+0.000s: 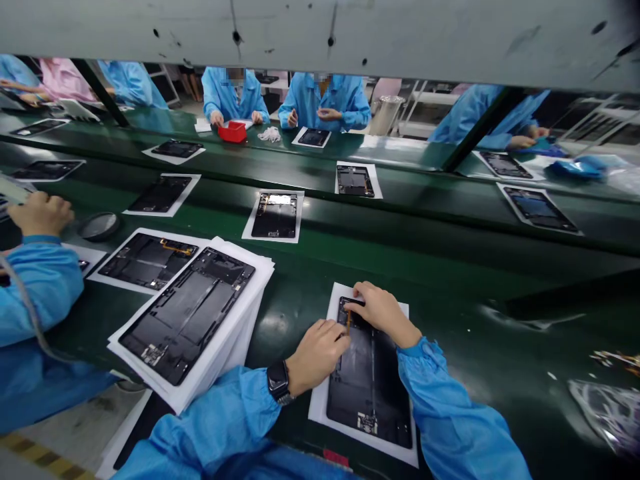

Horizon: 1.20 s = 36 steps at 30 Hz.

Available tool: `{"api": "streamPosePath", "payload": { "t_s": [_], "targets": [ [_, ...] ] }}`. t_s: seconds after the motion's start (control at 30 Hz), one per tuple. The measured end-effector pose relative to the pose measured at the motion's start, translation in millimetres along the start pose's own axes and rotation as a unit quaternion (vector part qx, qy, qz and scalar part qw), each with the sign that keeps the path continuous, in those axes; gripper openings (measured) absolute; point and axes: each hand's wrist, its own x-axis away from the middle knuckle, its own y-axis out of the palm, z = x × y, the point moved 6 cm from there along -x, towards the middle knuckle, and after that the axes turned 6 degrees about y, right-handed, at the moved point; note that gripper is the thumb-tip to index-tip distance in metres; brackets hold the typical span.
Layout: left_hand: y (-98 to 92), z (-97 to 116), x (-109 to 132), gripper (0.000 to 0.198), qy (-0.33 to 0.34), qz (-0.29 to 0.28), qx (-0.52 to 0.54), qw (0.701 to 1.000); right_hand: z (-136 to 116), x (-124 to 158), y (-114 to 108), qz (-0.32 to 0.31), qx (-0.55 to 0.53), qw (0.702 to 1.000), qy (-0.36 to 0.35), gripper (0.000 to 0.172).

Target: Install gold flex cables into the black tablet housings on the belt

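Note:
A black tablet housing (373, 380) lies open side up on a white sheet (320, 407) in front of me. Over its upper left part is a narrow orange flex cable (349, 321). My left hand (320, 353), wearing a dark watch (279, 381) on the wrist, closes its fingertips at the cable's lower end. At the upper end, near the housing's top left corner, the fingers of my right hand (383, 312) are pinched together on the cable. The fingers partly hide both ends of it.
Left of me stands a stack of tablet housings (187, 313) between white sheets. A co-worker's hand (41, 213) is at far left, near a round dark dish (99, 227). More housings lie along the green conveyor (425, 247). A clear bag (607, 413) lies at right.

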Motion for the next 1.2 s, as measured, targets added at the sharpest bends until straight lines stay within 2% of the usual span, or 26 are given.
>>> {"api": "streamPosePath", "payload": {
  "t_s": [0.07,0.17,0.33,0.43,1.0,1.2],
  "targets": [
    [1.7,0.6,1.1,0.016,0.003,0.020,0.009,1.000,4.0,1.8,3.1,0.016,-0.009,1.000,-0.003,0.023],
    [7.7,1.8,3.4,0.019,0.018,0.028,0.018,0.999,8.3,1.8,7.0,0.005,-0.024,1.000,-0.002,0.024],
    [16.4,1.0,4.6,0.020,0.033,-0.016,0.006,0.999,13.6,-1.9,7.6,-0.015,-0.067,0.998,0.010,0.027],
    [15.4,1.4,3.1,0.022,0.037,-0.029,-0.002,0.999,15.0,-2.3,7.6,-0.013,-0.070,0.997,0.008,0.029],
    [9.4,8.9,-0.3,0.024,0.071,0.009,-0.037,0.997,19.3,-2.2,6.8,0.003,-0.078,0.997,0.009,0.034],
    [9.6,9.8,0.2,0.025,0.073,0.003,-0.040,0.997,19.7,-1.7,6.7,0.004,-0.080,0.997,0.009,0.034]
  ]
}}
